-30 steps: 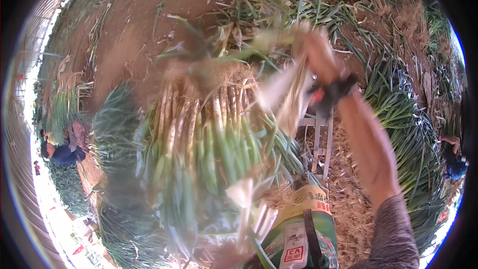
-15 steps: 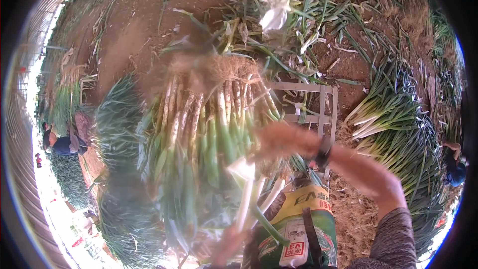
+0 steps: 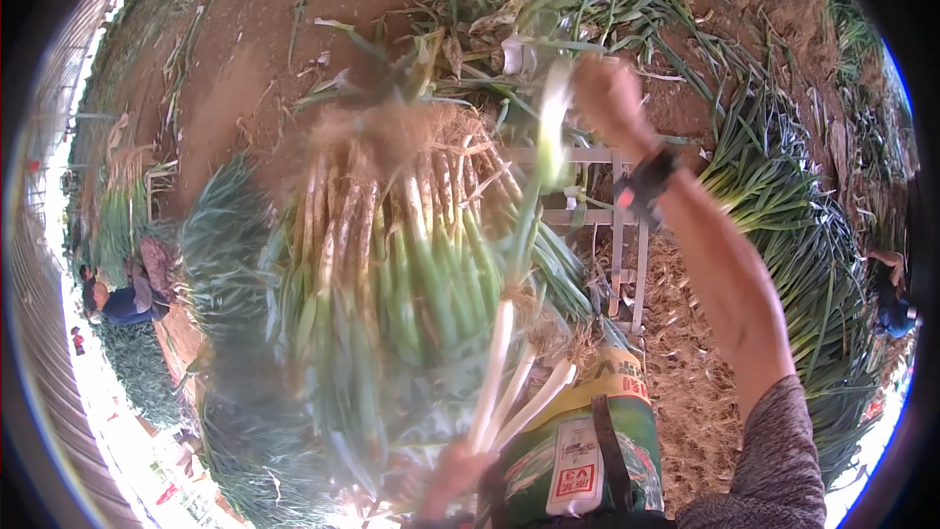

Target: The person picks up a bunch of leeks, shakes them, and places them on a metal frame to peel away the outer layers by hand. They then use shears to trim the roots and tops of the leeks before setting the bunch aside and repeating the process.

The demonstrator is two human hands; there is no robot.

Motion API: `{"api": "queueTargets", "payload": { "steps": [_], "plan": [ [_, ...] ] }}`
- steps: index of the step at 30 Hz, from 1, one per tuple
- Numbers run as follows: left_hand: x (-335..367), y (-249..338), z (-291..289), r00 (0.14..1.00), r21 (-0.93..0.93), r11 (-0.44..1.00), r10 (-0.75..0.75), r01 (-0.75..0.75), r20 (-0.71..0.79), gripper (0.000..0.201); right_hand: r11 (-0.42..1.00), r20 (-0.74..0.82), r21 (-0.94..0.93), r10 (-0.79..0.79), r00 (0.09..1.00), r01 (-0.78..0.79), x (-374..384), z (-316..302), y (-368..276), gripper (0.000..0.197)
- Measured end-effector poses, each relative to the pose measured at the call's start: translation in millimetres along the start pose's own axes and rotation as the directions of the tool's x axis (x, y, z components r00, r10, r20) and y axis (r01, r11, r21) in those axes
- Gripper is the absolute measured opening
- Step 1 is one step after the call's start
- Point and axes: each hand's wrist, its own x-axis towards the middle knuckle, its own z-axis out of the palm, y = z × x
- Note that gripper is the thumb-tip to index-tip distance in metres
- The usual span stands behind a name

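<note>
White stalks [image 3: 493, 372] are gripped in the left hand [image 3: 456, 475], apparently stripped; right hand [image 3: 609, 103] is held apart, blurred — grip can't be told. Soil-streaked bundle [image 3: 403, 279] alongside — seemingly left unstripped.

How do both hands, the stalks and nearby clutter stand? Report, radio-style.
Left hand holding white stalks. Right hand farther out, blurred, beside white-green strip; grip unclear. Large green-onion bunch close, left of stalks.
</note>
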Motion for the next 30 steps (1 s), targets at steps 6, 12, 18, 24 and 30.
{"api": "queueTargets", "payload": {
  "steps": [6,12,18,24,30],
  "plan": [
    [-6,25,-17,0.998,-0.216,0.974,-0.069,0.069,0.009,0.052,0.723,0.418,0.497,0.285,0.863,-0.479,5,-88,26,0.06],
    [18,46,-49,0.998,-0.19,0.982,0.012,0.001,0.067,0.059,0.657,0.234,0.487,-0.733,0.638,0.576,-163,-86,-106,0.081],
    [40,105,-57,0.951,-0.192,0.98,0.101,-0.045,0.291,0.062,0.411,-0.042,0.196,-0.903,0.427,0.89,-213,-59,-150,0.071],
    [62,105,-95,0.836,0.222,0.847,0.37,-0.482,0.405,0.088,0.61,-0.134,0.205,-0.757,0.639,0.765,-210,-44,-109,0.024],
    [47,67,-151,0.83,0.722,0.479,0.505,-0.499,0.238,0.074,0.693,0.057,0.117,-0.72,0.692,0.712,-216,-27,-61,0.017]
  ]
}}
